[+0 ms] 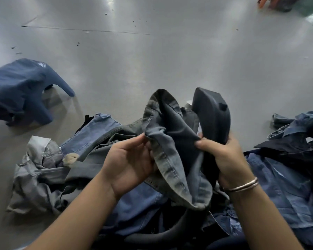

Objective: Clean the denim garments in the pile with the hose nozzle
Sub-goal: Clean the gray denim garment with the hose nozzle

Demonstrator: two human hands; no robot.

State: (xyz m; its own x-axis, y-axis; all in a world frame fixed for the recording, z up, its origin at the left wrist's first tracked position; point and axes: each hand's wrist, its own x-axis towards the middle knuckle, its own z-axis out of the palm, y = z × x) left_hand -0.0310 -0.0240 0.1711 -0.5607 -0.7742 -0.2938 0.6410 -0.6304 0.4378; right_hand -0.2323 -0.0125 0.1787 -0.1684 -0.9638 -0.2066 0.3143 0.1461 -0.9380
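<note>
A grey-blue denim garment (167,141) is lifted above the pile of denim garments (116,159) in the lower half of the head view. My left hand (132,159) pinches its seamed edge on the left side. My right hand (222,156), with a bracelet on the wrist, grips both a fold of that garment and the dark grey hose nozzle (212,114), which stands upright above the hand. A dark hose (163,233) curves under the garments at the bottom.
A separate dark blue garment (20,89) lies on the grey table surface (152,60) at the left. More blue denim (287,168) is heaped at the right. Another person's hand (271,2) shows at the top right corner.
</note>
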